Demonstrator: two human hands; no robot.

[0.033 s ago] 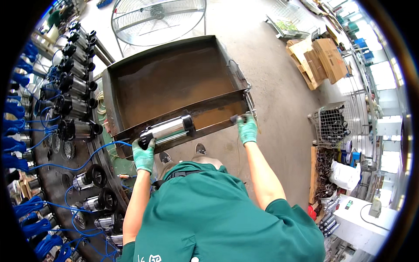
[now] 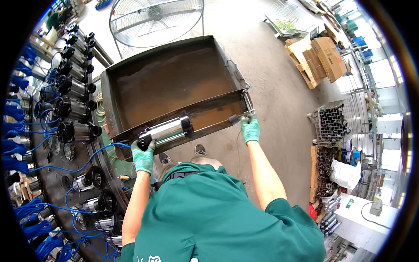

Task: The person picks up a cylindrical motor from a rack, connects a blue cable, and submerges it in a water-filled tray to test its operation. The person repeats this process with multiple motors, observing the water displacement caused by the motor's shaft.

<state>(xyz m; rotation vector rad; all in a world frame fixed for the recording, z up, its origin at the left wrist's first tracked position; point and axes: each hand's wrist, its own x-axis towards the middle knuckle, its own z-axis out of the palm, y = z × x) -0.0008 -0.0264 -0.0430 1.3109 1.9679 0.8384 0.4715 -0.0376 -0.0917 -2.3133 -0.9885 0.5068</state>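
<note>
Gloves of green fabric cover both hands. Left hand (image 2: pixel 143 157) is closed around the black end of a stainless steel pump cylinder (image 2: pixel 166 130), which lies on its side across the near rim of a rusty metal cart tray (image 2: pixel 174 78). Right hand (image 2: pixel 250 129) is closed on the black grip of the cart handle (image 2: pixel 239 118) at the tray's near right corner; its fingers are wrapped over the grip, so the fingertips cannot be told. The tray's brown floor is bare, and the cylinder rests against its near wall.

To the person's left, a dark round rack (image 2: pixel 52 183) carries matching pump cylinders (image 2: pixel 72 109) standing in a curved row, with blue cables (image 2: pixel 26 113) looped between them. A large floor fan (image 2: pixel 155 19) stands beyond the tray. Flattened cardboard (image 2: pixel 321 56) lies on the concrete floor (image 2: pixel 279 100) to the right, near a wire mesh basket (image 2: pixel 329 122).
</note>
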